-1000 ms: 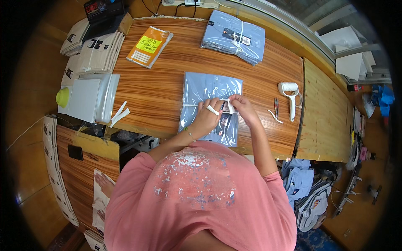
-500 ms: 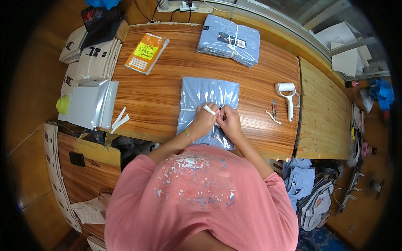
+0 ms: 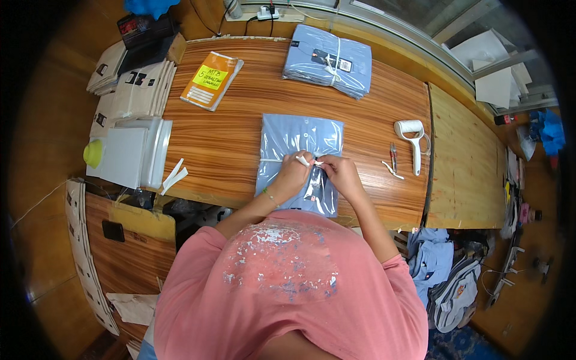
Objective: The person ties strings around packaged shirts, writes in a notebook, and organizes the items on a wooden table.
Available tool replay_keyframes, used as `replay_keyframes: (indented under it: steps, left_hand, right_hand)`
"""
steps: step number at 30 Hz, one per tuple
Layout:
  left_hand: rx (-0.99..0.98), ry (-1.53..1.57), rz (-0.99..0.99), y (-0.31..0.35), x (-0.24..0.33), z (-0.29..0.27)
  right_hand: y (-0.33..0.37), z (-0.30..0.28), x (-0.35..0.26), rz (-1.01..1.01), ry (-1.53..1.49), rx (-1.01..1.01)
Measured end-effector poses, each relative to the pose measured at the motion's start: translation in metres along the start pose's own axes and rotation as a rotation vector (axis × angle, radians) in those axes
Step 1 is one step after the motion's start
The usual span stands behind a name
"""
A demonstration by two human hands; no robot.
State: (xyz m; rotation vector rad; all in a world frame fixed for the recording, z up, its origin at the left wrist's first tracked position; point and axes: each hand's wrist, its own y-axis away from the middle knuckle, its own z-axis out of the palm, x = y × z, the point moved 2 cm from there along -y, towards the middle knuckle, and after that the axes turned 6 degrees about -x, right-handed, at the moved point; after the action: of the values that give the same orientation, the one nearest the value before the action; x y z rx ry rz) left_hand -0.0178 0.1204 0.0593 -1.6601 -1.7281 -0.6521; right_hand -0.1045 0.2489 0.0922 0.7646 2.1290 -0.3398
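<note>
A stack of folded blue garments in clear plastic (image 3: 284, 131) lies on the table right in front of me. Around its middle runs a white fabric strip (image 3: 270, 160). My left hand (image 3: 291, 175) rests on the stack, its fingers pinched on the strip, and a white end sticks up from them. Just to its right, my right hand (image 3: 341, 174) is closed on the strip's other end, a short piece of which shows between the two hands. Below them a dark tag (image 3: 315, 187) shows through the plastic. Whether a knot lies under the fingers is hidden.
A similar tied stack (image 3: 327, 60) sits at the back. To the right are a lint roller (image 3: 413, 139), small snippers (image 3: 393, 157) and a strip scrap (image 3: 392, 170). On the left lie an orange packet (image 3: 210, 81), loose white strips (image 3: 174, 177), plastic sleeves (image 3: 155, 153) and beige garment stacks (image 3: 144, 90).
My right hand has drawn slightly right, away from the left, baring the strip's end and more of the tag. At the lower left, another person's hand has left the beige cloth.
</note>
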Motion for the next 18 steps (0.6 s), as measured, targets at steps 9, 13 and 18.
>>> replay_keyframes:
  steps: [9, 13, 18]
  left_hand:
    - [-0.007, -0.212, 0.094, 0.011, 0.007, -0.018]
    - [-0.383, 0.651, -0.056, -0.016, 0.021, -0.003]
    - [-0.351, 0.644, -0.042, -0.028, 0.008, 0.001]
  right_hand:
    - [0.028, -0.010, 0.071, 0.247, -0.054, 0.002]
    - [0.026, -0.004, 0.083, 0.268, -0.155, 0.012]
    - [0.032, -0.013, 0.096, 0.168, 0.003, 0.019]
